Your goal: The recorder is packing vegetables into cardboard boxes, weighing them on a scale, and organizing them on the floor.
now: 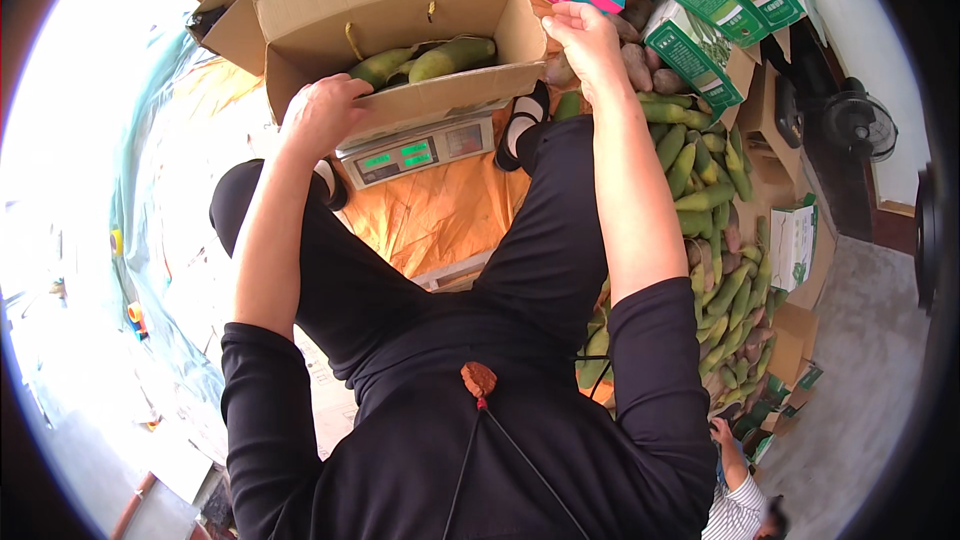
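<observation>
The left hand [322,112] curled its fingers over the near wall of the open brown cardboard box [400,10], gripping it; the right hand [583,40] pinched the box's right corner, fingers together. Green corn cobs in husks [425,60] lay inside the box, which rested on a grey digital scale [415,152], beside a heap of green cobs [705,200].

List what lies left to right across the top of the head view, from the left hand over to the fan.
Left hand on the front wall of the cardboard box → green vegetables in the box → right hand → green-and-white cartons → black fan.
</observation>
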`<state>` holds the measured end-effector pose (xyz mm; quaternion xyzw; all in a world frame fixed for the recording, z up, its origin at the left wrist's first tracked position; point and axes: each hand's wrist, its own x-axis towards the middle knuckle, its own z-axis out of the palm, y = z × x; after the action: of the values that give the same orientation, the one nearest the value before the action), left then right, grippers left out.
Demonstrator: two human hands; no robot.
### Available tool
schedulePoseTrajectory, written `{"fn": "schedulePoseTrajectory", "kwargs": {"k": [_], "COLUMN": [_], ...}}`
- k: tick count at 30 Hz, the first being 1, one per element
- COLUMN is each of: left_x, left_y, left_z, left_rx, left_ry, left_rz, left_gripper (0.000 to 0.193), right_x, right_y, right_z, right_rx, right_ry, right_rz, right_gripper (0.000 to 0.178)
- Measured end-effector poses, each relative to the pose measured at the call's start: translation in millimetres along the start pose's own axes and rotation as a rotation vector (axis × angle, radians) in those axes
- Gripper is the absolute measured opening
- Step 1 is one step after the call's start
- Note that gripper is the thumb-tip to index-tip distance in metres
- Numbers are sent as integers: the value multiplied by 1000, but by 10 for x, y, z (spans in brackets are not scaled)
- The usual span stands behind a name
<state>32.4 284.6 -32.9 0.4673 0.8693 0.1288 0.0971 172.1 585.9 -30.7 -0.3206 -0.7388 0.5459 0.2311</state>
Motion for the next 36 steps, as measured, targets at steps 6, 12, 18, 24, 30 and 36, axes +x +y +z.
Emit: {"fn": "schedulePoseTrajectory", "kwargs": {"k": [6, 12, 18, 24, 30, 36], "left_x": [18, 18, 95, 141, 36, -175], "left_y": [13, 4, 61, -755, -1282, -1835], "left_z": [23, 36, -50, -94, -377, 474], "left_rx": [-7, -8, -152, -137, -269, 143], "left_ry": [-4, 6, 11, 646, 5, -303], "left_rz": [7, -5, -120, -384, -600, -616], "left_gripper": [31, 30, 32, 43, 66, 51], "right_x": [53, 63, 196, 302, 387, 546], "right_y": [59, 29, 232, -212, -248, 116], "right_z": [0, 34, -6, 20, 250, 530], "right_rx": [-11, -4, -131, -874, -1138, -1146], "right_ry": [-29, -32, -11, -277, -268, -443], "right_rz": [-38, -19, -53, 97, -22, 77], "right_gripper": [33, 33, 36, 43, 55, 46]}}
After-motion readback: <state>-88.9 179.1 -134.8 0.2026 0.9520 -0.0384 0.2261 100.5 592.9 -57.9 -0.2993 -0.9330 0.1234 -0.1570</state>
